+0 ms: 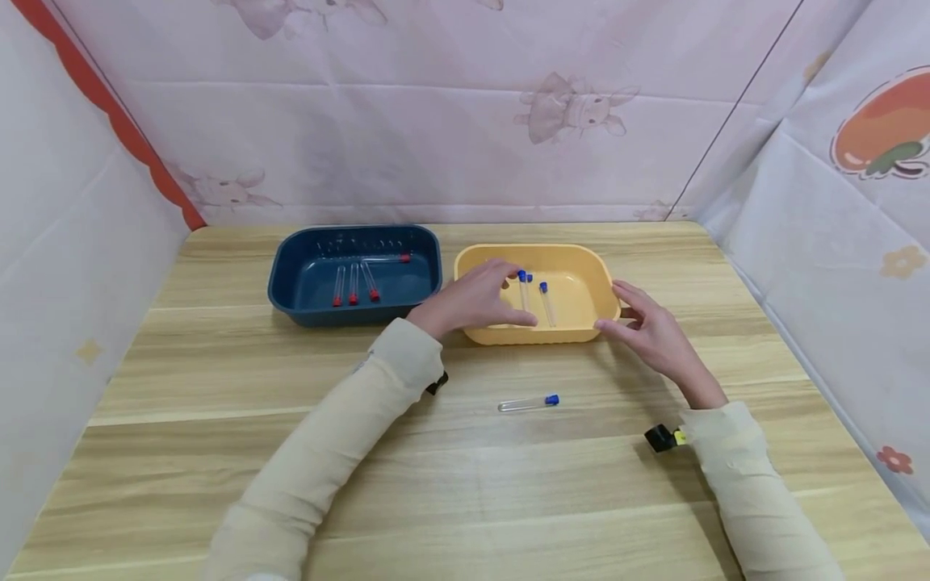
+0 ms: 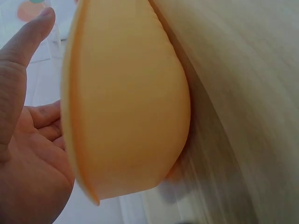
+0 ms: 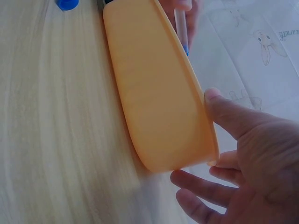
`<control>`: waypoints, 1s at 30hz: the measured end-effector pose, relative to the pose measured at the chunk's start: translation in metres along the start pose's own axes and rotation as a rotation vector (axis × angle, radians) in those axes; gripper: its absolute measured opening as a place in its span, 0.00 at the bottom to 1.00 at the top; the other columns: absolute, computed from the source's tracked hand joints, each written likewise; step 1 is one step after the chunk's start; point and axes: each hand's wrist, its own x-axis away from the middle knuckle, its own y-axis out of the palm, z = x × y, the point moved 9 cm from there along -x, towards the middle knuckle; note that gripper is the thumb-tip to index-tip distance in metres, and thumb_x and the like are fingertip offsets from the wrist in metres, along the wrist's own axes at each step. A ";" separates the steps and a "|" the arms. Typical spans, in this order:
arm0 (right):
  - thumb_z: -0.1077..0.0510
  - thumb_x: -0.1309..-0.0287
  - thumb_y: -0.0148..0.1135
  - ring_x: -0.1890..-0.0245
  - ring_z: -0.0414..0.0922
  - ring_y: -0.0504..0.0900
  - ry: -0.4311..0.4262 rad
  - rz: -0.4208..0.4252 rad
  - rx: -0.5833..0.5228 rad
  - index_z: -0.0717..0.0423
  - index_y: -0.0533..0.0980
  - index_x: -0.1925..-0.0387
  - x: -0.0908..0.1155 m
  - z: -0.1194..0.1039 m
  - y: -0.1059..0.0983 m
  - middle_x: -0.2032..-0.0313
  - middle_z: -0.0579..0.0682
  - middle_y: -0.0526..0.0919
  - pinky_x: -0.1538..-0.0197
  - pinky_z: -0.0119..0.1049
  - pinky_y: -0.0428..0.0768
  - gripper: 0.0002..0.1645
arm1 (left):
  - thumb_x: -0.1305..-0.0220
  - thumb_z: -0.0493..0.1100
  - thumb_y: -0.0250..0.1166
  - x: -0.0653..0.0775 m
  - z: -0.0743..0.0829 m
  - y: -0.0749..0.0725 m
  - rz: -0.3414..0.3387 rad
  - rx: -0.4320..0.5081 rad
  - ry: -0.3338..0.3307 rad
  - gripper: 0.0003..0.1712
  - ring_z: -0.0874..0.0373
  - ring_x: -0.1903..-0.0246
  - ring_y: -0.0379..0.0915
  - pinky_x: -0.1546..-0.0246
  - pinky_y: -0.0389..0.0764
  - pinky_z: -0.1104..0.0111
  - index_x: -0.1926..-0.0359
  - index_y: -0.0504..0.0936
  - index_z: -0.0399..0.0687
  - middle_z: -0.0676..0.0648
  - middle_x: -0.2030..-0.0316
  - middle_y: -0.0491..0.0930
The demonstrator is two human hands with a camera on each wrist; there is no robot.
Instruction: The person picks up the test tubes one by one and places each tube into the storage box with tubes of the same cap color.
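Observation:
My left hand (image 1: 481, 300) reaches over the left part of a yellow plastic basin (image 1: 581, 332). Between its thumb and fingers, a clear test tube with a blue cap (image 1: 522, 277) is held lengthwise above the rim; the right wrist view shows this test tube (image 3: 181, 29) too. More blue-capped test tubes (image 1: 549, 307) lie in the basin, partly hidden by the hand. At the basin's right end my right hand (image 1: 650, 331) grips the corner, thumb (image 3: 224, 109) at the rim and fingers around the outside. One blue-capped test tube (image 1: 528, 404) lies on the table in front.
A dark blue basin (image 1: 341, 316) stands left of the yellow one, holding several red-capped test tubes (image 1: 353, 284). The wooden table (image 1: 465, 500) meets a fabric wall (image 1: 436, 161) behind it. Both wrists carry small black cameras (image 1: 659, 437).

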 end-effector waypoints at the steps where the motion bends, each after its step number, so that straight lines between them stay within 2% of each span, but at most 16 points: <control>1: 0.61 0.36 0.72 0.45 0.66 0.81 0.000 0.000 0.001 0.70 0.61 0.25 0.000 0.000 0.000 0.24 0.67 0.58 0.56 0.12 0.75 0.45 | 0.42 0.68 0.73 -0.002 0.000 0.001 -0.002 -0.005 0.002 0.54 0.53 0.38 0.68 0.36 0.74 0.59 0.24 0.66 0.46 0.44 0.32 0.70; 5: 0.61 0.36 0.72 0.45 0.66 0.82 0.001 -0.001 -0.002 0.70 0.61 0.25 0.000 0.000 -0.001 0.24 0.67 0.58 0.56 0.12 0.75 0.45 | 0.42 0.68 0.74 -0.009 0.001 0.005 -0.009 -0.020 0.005 0.54 0.52 0.37 0.68 0.34 0.72 0.59 0.24 0.66 0.45 0.43 0.32 0.71; 16: 0.62 0.36 0.72 0.45 0.66 0.82 -0.009 -0.006 -0.019 0.70 0.61 0.25 -0.001 -0.001 -0.001 0.24 0.67 0.58 0.55 0.15 0.77 0.45 | 0.42 0.68 0.74 -0.028 -0.005 0.016 -0.043 -0.078 -0.037 0.54 0.50 0.34 0.66 0.31 0.70 0.57 0.24 0.67 0.43 0.43 0.30 0.69; 23: 0.63 0.36 0.72 0.45 0.67 0.81 -0.010 -0.013 -0.033 0.71 0.60 0.25 -0.002 0.001 0.000 0.24 0.68 0.57 0.55 0.16 0.78 0.45 | 0.42 0.69 0.74 -0.032 -0.007 0.023 -0.057 -0.130 -0.054 0.56 0.51 0.31 0.64 0.29 0.67 0.58 0.23 0.65 0.45 0.45 0.27 0.66; 30: 0.62 0.36 0.72 0.45 0.66 0.82 -0.013 -0.008 -0.042 0.71 0.62 0.26 -0.001 -0.001 0.000 0.24 0.67 0.58 0.53 0.17 0.78 0.44 | 0.42 0.68 0.74 -0.036 -0.006 0.027 -0.050 -0.187 -0.053 0.54 0.52 0.32 0.66 0.29 0.67 0.60 0.24 0.66 0.45 0.45 0.29 0.68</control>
